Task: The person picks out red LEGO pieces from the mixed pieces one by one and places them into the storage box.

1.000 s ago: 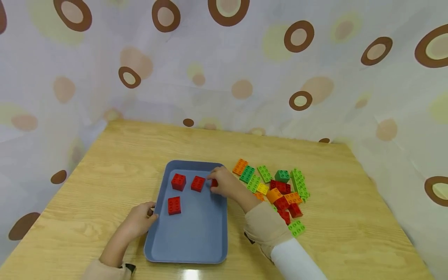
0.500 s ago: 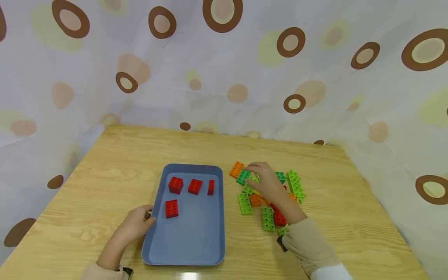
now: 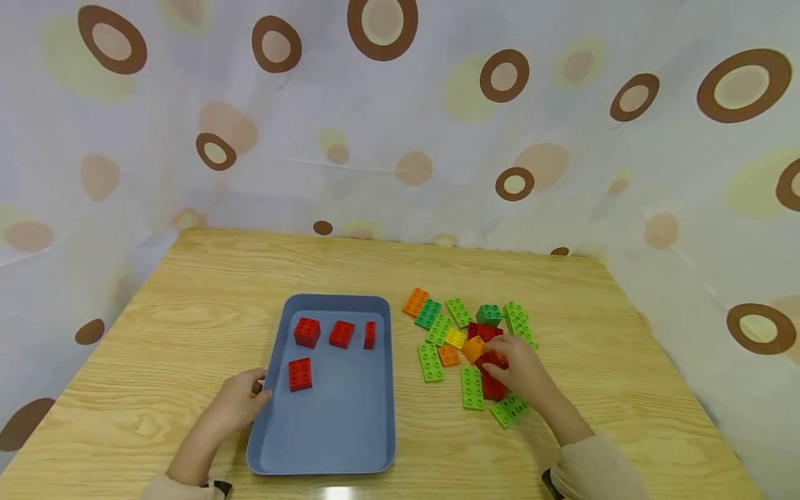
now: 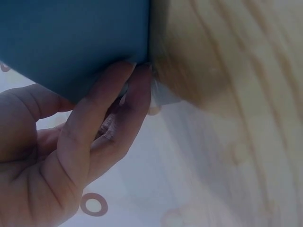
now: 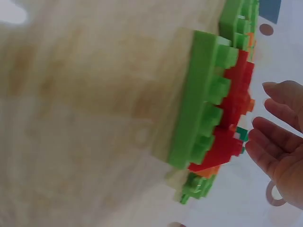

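My left hand point(image 3: 234, 401) holds the left rim of a blue-grey tray point(image 3: 331, 444), thumb on the rim and fingers on the outer wall point(image 4: 109, 28). Inside the tray, toward its far end, lie several red toy bricks point(image 3: 307, 333), one of them narrow. My right hand point(image 3: 523, 369) is over a heap of toy bricks right of the tray, close to red bricks point(image 3: 494, 389). In the right wrist view its fingers point(image 5: 270, 135) are spread apart with nothing between them, just above red bricks point(image 5: 222, 146) and a light green brick point(image 5: 194, 101).
Around the heap lie light green bricks point(image 3: 430, 362), a dark green brick point(image 3: 428, 314), orange bricks point(image 3: 415, 302) and a yellow brick point(image 3: 455, 338). A wooden table point(image 3: 219, 298) carries everything, with a patterned cloth point(image 3: 375, 139) hanging behind it.
The right hand has left a narrow red brick in the tray's upper right part and moved right to the red bricks of the heap. The left hand has stayed at the tray's rim.
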Demonstrator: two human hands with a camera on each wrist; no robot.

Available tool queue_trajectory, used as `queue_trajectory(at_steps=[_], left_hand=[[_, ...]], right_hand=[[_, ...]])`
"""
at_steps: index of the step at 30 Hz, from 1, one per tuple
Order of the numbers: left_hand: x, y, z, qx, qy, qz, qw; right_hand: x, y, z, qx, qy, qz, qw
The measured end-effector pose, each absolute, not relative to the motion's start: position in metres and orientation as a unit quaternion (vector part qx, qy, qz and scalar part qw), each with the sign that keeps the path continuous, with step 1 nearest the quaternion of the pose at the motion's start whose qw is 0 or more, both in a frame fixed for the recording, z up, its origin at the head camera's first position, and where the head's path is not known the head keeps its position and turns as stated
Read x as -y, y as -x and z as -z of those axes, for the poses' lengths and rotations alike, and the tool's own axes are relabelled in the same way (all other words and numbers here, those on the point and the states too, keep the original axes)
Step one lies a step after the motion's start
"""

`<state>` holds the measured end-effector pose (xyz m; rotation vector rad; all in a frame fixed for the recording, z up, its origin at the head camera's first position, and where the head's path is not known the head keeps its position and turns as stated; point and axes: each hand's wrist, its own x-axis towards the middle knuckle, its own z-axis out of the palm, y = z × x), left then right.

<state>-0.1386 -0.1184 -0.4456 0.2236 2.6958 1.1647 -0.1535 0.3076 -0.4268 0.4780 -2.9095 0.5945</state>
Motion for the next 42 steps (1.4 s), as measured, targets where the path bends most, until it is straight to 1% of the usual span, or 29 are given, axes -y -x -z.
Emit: queue_trajectory(at_steps=[10, 20, 28, 36, 42], left_hand=[[0.119, 0.139, 0.446, -0.915, -0.08, -0.384, 0.098], [0.12, 0.139, 0.445, -0.915, -0.085, -0.382, 0.1], [0.12, 0.139, 0.446, -0.914, -0.079, -0.385, 0.106], [0.121, 0.139, 0.446, -0.912, -0.078, -0.389, 0.103], [0.12, 0.139, 0.445, -0.91, -0.077, -0.393, 0.106]], right_hand=[[-0.311, 0.152, 0.441, 0.968, -0.126, -0.208, 0.063], [-0.308, 0.159, 0.438, 0.971, -0.089, -0.22, 0.008], [-0.308, 0.162, 0.431, 0.969, -0.118, -0.215, -0.019], [-0.307, 0.16, 0.429, 0.968, -0.147, -0.202, -0.015], [-0.308, 0.16, 0.433, 0.972, -0.141, -0.191, -0.003]])
